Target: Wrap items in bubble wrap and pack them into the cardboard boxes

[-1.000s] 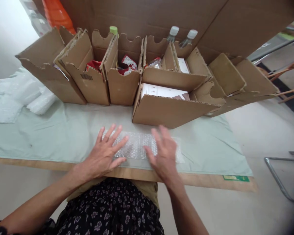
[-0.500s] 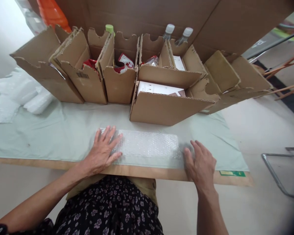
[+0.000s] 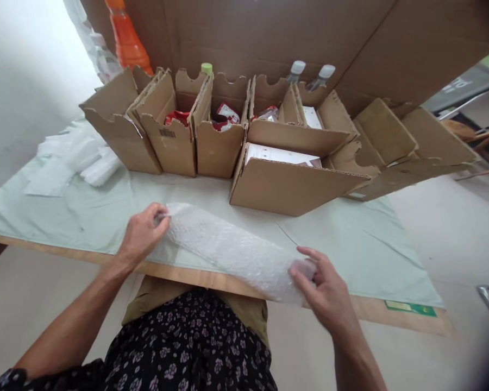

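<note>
A long strip of clear bubble wrap (image 3: pixel 232 247) is lifted at a slant above the table's front, its right end reaching past the edge. My left hand (image 3: pixel 144 231) pinches its upper left corner. At the other end, my right hand (image 3: pixel 328 290) holds the wrap between thumb and fingers; part of that grip is hidden. Beyond the strip stands a low cardboard box (image 3: pixel 293 187) with a white box (image 3: pixel 279 156) inside it.
Several open cardboard bins (image 3: pixel 218 152) line the table's back, some holding red packets (image 3: pixel 177 118). Folded bubble wrap (image 3: pixel 71 157) is heaped at the left. Behind the bins stand bottles, one orange (image 3: pixel 130 46). A green strip (image 3: pixel 409 308) lies on the front edge at right.
The bubble wrap lay flat under my spread left hand; now both hands grip its ends and it is raised and tilted. The camera view has shifted too.
</note>
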Available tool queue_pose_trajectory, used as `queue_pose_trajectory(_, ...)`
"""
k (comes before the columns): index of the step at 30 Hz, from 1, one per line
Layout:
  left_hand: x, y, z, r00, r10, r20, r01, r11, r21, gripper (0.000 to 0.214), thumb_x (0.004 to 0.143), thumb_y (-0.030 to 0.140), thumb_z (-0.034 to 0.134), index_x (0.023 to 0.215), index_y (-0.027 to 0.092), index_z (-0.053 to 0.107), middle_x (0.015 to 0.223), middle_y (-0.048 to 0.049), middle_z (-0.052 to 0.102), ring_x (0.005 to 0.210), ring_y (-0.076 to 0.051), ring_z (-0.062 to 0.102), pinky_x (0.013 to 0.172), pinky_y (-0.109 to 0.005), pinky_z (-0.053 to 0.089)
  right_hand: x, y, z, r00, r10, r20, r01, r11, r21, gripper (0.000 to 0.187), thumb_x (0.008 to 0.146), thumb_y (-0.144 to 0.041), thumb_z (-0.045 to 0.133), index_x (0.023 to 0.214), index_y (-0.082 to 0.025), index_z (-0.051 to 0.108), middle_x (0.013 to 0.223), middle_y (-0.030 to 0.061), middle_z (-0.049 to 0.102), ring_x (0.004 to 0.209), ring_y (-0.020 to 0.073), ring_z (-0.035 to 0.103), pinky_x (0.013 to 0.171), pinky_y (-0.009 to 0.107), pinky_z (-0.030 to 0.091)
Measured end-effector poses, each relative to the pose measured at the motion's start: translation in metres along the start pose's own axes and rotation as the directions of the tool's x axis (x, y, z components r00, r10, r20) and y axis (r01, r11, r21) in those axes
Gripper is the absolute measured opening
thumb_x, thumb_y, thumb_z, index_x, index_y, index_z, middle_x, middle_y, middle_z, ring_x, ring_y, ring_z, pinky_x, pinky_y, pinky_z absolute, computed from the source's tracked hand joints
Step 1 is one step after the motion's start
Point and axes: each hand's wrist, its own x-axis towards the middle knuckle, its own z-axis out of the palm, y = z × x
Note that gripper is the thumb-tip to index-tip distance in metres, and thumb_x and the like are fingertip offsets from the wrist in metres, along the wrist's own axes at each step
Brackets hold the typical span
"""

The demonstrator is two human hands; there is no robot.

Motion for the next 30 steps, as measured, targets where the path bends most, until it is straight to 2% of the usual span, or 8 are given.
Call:
queue_pose_trajectory(3,0.05,0.01,-0.013,0.988,0.144,-0.051,-0.136,0.982,0.131,0.02,0.091,0.015,0.058,0.109,0.017,0.068,0.096,-0.0059,0.077,0.085,-0.023,0.071,0.081,-0.036,0.054,-0.048,-0.022,0.036,0.973,0.015,0.229,-0.065,0.974,0.216,0.069,0.094,-0.045,0.067,0.157,-0.025,0.047,0.086,0.0026,0.073,0.071,0.0206,0.069,0.07,0.034,0.062)
queue_pose_trajectory(8,0.098,0.045,0.02,0.959,0.282,-0.008,-0.278,0.952,0.128,0.046,0.083,0.013,0.074,0.128,0.015,0.066,0.126,-0.0152,0.073,0.118,-0.033,0.065,0.107,-0.05,0.047,-0.09,-0.027,0.105,0.9,-0.053,0.433,-0.083,0.954,0.289,0.067,0.096,-0.032,0.062,0.16,-0.027,0.046,0.09,0.0015,0.077,0.072,0.018,0.07,0.072,0.032,0.062)
queue_pose_trajectory(13,0.02,0.041,0.028,0.875,0.483,0.032,-0.444,0.827,-0.346,0.038,0.097,0.027,0.062,0.134,0.018,0.063,0.128,-0.0132,0.072,0.12,-0.029,0.064,0.107,-0.051,0.049,-0.087,-0.036,0.104,0.882,-0.059,0.467,-0.13,0.923,0.363,0.032,0.094,-0.045,0.068,0.119,-0.028,0.079,0.112,0.0069,0.08,0.101,0.0248,0.073,0.093,0.038,0.058)
queue_pose_trajectory(18,-0.056,0.024,0.012,0.896,0.36,0.259,-0.016,0.61,-0.792,0.055,0.106,0.043,0.043,0.157,0.023,0.042,0.129,-0.0117,0.073,0.125,-0.027,0.065,0.108,-0.047,0.051,-0.04,-0.063,0.102,0.876,-0.054,0.479,-0.331,0.654,0.68,0.049,0.093,-0.065,0.065,0.121,-0.026,0.074,0.109,0.0076,0.078,0.089,0.0215,0.072,0.08,0.035,0.059)
queue_pose_trajectory(23,-0.058,0.03,0.036,0.996,0.032,0.085,0.016,0.86,-0.511,0.061,0.096,0.032,0.059,0.153,0.018,0.046,0.102,-0.0073,0.073,0.099,-0.024,0.068,0.096,-0.042,0.054,0.006,-0.079,0.128,0.861,-0.045,0.507,-0.385,0.593,0.707,0.083,0.093,-0.064,0.065,0.161,-0.026,0.036,0.13,0.0141,0.072,0.114,0.0265,0.071,0.076,0.035,0.06)
queue_pose_trajectory(26,-0.052,0.031,0.05,0.998,0.061,-0.002,-0.06,0.966,-0.252,0.057,0.094,0.021,0.056,0.15,0.014,0.049,0.087,-0.0046,0.069,0.087,-0.024,0.064,0.09,-0.043,0.053,0.005,-0.073,0.126,0.904,-0.068,0.423,-0.249,0.72,0.648,0.082,0.098,-0.052,0.063,0.166,-0.03,0.023,0.132,0.013,0.071,0.108,0.025,0.072,0.076,0.038,0.062)
queue_pose_trajectory(28,-0.051,0.029,0.054,0.994,0.112,-0.002,-0.111,0.985,-0.136,0.062,0.092,0.019,0.059,0.153,0.012,0.045,0.085,-0.0043,0.069,0.086,-0.025,0.063,0.087,-0.042,0.053,-0.001,-0.065,0.12,0.946,-0.188,0.262,0.023,0.851,0.525,0.062,0.101,-0.04,0.061,0.159,-0.032,0.04,0.129,0.0104,0.072,0.109,0.0242,0.071,0.085,0.042,0.062)
queue_pose_trajectory(30,-0.049,0.026,0.057,0.989,0.147,-0.007,-0.147,0.987,-0.058,0.064,0.092,0.019,0.061,0.153,0.012,0.044,0.085,-0.004,0.069,0.086,-0.026,0.063,0.085,-0.042,0.052,-0.005,-0.057,0.116,0.905,-0.401,0.145,0.352,0.894,0.276,0.045,0.1,-0.028,0.061,0.145,-0.031,0.059,0.13,0.0094,0.072,0.118,0.0258,0.067,0.098,0.048,0.058)
